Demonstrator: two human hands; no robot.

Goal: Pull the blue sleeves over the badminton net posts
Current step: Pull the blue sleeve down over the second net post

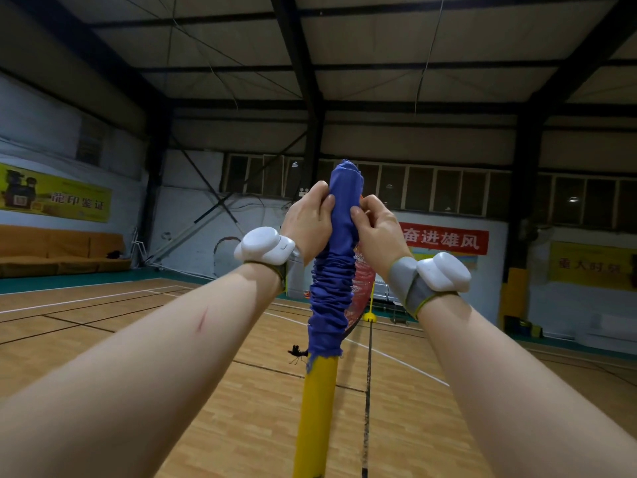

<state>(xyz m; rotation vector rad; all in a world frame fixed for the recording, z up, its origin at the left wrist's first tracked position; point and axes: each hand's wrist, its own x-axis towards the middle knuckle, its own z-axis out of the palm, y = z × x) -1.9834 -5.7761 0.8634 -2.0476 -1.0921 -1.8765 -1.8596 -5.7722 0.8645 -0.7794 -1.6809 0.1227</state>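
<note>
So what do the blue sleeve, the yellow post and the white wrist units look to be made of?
Blue sleeve: woven fabric, matte; it bunches into fine gathers and its lower hem is frayed. Yellow post: likely painted metal, though plastic can't be ruled out; smooth, slightly glossy, paint chipped near the hem. White wrist units: smooth hard plastic, soft sheen, on grey fabric-looking straps.

A blue sleeve (pixel 336 263) covers a yellow post (pixel 317 419), red net (pixel 363 288) behind; white wrist trackers (pixel 263 244) on grey straps (pixel 406 284), above a tan wooden floor (pixel 206 426) with white lines
</note>
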